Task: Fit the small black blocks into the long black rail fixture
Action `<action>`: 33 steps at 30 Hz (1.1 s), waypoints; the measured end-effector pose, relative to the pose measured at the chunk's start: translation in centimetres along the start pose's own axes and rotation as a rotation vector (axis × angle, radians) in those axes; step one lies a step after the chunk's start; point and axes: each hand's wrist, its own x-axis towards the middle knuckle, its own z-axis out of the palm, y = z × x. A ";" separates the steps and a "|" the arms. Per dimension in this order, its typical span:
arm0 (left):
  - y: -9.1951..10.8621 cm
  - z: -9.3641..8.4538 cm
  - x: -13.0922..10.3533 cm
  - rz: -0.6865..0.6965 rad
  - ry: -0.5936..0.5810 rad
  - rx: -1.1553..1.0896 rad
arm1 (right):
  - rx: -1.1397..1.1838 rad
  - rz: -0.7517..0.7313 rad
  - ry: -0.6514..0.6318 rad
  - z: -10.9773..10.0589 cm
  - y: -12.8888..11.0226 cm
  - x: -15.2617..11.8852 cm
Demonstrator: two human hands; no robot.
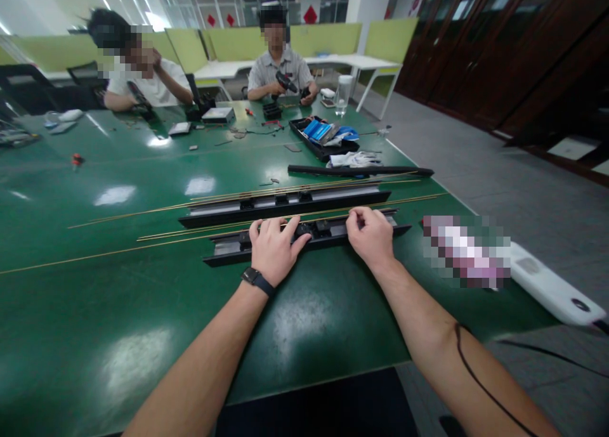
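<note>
My left hand (276,250), with a dark watch at the wrist, lies over the nearer black channel (228,257). Its fingers curve over the far side, by thin gold rods (164,235), and the thumb points right onto small black blocks (322,226) inside the channel. Farther right along the same channel, my right hand (373,237) is closed in a pinch where a thin gold rod runs. Its curled fingers partly hide the grip. Just beyond lies a second black channel (285,210) with similar blocks, and more gold rods rest along it.
Behind the channels are a long black bar (352,170), white gloves (356,159) and a black tray (311,142) with blue packets. A white handheld device (552,285) is at right. Two people sit across the green table (143,310), one holding a power drill (287,82).
</note>
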 end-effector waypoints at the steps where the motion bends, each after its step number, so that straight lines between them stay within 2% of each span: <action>1: -0.1 0.1 -0.1 0.005 0.004 0.000 | -0.003 -0.002 0.002 0.0 0.0 0.0; 18: -0.6 1.2 -0.6 0.059 0.133 0.007 | -0.098 0.089 0.022 -0.2 0.7 0.4; 27: -0.5 1.3 -0.6 0.041 0.135 -0.010 | -0.193 0.151 0.055 -0.4 1.2 0.6; 33: -0.5 1.3 -0.6 0.037 0.138 -0.043 | -0.162 0.128 0.050 -0.3 1.2 0.6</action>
